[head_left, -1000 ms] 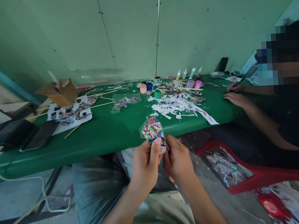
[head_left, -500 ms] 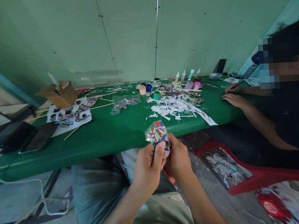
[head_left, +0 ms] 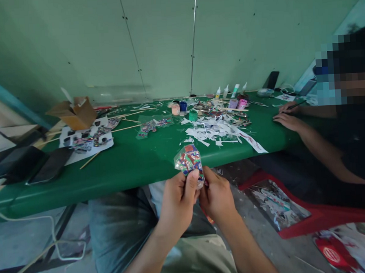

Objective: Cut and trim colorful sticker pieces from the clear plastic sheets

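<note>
My left hand (head_left: pixel 180 202) is closed on a colourful patterned cutout (head_left: pixel 189 160) with a clear film margin. Its thumb presses on the lower front, and the piece tilts upward just before the table edge. My right hand (head_left: pixel 217 193) is a fist against the cutout's lower right side. What its curled fingers hold is mostly hidden; a small orange-red part (head_left: pixel 209 219) shows under that hand. Beyond the hands, white paper scraps (head_left: pixel 209 129) lie in a heap on the green table (head_left: pixel 135 163).
Paint pots (head_left: pixel 183 106), glue bottles (head_left: pixel 226 91) and thin sticks stand or lie toward the back. At left are a cardboard box (head_left: pixel 77 115), printed sheets and a black phone (head_left: pixel 51 164). A co-worker's hand (head_left: pixel 287 121) rests at right, above a red chair (head_left: pixel 321 217).
Both hands and the cutout shift slightly right and down, then partly back left, while the camera view sways a little. Both hands keep their grip. The co-worker's pen tilts lower.
</note>
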The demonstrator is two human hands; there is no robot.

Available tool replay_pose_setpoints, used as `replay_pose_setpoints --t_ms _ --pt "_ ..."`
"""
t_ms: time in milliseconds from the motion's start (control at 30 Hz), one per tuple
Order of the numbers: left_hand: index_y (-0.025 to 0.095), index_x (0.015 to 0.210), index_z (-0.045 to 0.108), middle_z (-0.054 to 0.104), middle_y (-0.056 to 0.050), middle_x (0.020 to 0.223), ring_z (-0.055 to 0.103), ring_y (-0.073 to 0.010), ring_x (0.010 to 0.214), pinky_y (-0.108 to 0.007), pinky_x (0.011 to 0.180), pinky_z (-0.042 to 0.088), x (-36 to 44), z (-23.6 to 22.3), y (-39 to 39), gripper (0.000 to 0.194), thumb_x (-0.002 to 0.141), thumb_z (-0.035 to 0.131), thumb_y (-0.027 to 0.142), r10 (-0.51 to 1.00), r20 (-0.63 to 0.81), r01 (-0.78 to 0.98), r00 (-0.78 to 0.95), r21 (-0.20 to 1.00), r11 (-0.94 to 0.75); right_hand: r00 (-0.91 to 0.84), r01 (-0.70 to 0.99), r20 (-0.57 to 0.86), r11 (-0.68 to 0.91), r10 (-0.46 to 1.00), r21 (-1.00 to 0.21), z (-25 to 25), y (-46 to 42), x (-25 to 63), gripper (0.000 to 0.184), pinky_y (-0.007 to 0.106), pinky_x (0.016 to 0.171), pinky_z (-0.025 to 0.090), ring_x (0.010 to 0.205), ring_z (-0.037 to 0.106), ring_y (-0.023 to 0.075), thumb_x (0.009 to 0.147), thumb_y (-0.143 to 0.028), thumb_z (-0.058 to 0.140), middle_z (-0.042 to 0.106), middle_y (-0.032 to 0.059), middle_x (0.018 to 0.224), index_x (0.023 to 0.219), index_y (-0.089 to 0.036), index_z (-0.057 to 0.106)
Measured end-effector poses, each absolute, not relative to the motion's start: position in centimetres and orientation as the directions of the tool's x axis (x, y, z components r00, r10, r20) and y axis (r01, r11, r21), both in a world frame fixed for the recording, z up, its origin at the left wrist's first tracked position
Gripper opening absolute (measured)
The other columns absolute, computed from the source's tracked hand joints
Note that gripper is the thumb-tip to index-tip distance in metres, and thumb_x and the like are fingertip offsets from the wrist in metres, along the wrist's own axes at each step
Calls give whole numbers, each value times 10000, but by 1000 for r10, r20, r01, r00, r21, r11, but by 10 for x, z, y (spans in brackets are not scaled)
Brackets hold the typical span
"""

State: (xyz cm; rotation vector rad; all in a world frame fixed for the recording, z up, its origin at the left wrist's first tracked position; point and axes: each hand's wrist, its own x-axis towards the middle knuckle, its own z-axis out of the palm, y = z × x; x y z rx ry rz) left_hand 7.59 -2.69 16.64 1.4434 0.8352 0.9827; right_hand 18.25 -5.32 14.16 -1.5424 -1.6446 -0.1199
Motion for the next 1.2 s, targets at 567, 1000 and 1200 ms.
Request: replay_pose_setpoints --t_ms 567,1000,1200 --pt "188 588 355 325 61 461 269 -57 425 -231 431 194 80 165 -30 460 906 452 507 889 47 -56 456 998 -24 348 784 523 64 778 -618 122 -46 184 172 222 489 348 507 564 153 794 -232 494 617 -10 587 921 -202 607" --pt "189 583 355 326 63 454 263 -52 421 -224 422 180 80 166 -33 454 904 458 493 900 32 -34 435 999 -19 240 801 583 182 776 -571 134 -57 191 200 194 515 383 498 563 118 876 -204 415 607 -12 579 883 -187 615" --pt "189 584 352 317 64 452 274 -55 427 -222 430 189 77 163 -35 455 909 450 492 899 38 -1 436 999 -42 182 846 583 176 792 -504 134 -58 187 183 216 487 363 494 575 144 832 -219 432 648 22 604 856 -184 610"
